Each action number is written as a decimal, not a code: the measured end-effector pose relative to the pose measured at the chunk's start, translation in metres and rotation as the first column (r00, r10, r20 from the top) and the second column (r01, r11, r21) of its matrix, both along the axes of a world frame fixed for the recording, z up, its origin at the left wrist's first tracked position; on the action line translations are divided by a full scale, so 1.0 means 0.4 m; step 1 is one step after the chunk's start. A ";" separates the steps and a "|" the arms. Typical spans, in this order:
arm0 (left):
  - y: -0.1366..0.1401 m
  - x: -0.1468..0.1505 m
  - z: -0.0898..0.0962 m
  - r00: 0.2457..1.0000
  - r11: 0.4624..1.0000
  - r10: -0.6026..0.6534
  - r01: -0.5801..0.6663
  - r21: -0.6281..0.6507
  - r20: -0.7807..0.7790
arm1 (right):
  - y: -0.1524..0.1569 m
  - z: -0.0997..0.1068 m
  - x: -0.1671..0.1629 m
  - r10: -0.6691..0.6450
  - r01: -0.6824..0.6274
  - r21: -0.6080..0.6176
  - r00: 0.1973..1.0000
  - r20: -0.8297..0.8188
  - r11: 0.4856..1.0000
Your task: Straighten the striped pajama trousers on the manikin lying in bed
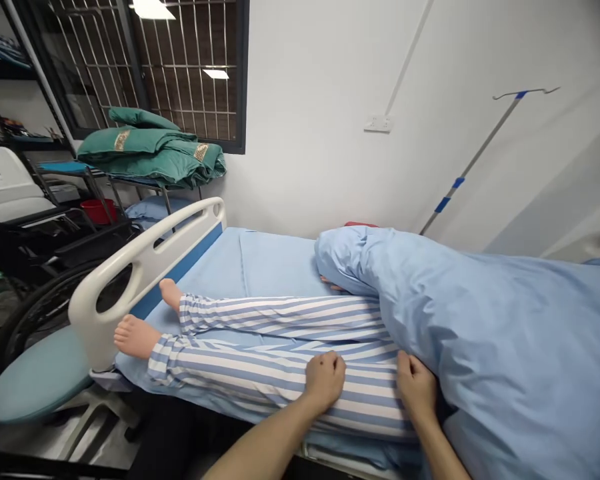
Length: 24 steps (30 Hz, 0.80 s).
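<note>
- Head view: farthest left of both hands stands a black wheelchair (93, 243), well apart from them, probably parked there to leave the bedside free.
- Nearer the hands, still well left, a cream plastic footboard (147, 279) with a blue strip closes off the bed's end.
- Just inside it lie two smooth, bare, manikin-like feet (137, 335), toes up.
- From the ankles rightward to beneath both hands run loose blue-and-white striped cloth trousers (260, 373), legs straight and slightly parted, cuffs rumpled, stripes running lengthwise.
- The left hand (326, 381) rests on the near trouser leg, fingers curled into a loose fist; whether it grips cloth I cannot tell.
- The right hand (417, 385), also curled, touches the same leg higher up; its hold is likewise unclear.
- Right beside it bulges a puffy light-blue fabric quilt (510, 333), seemingly bunched there so the legs lie uncovered.
</note>
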State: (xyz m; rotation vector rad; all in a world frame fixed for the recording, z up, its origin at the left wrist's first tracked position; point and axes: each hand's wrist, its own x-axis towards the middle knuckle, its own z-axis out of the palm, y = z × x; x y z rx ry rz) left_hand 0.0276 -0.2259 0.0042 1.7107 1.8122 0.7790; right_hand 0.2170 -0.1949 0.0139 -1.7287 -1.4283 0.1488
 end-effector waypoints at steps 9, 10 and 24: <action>-0.063 -0.542 -0.005 0.973 0.972 0.226 -0.223 0.067 -0.039 | -0.012 0.025 -0.019 -0.045 0.044 -0.059 0.999 -0.016 0.997; -0.073 -0.603 -0.002 0.956 0.957 0.287 -0.284 0.056 -0.058 | -0.012 0.026 -0.019 -0.046 0.045 -0.070 0.999 -0.018 0.997; -0.117 -0.769 -0.028 0.784 0.891 0.439 -0.443 0.100 -0.439 | 0.016 0.004 -0.026 -0.004 0.062 -0.267 0.978 0.210 0.962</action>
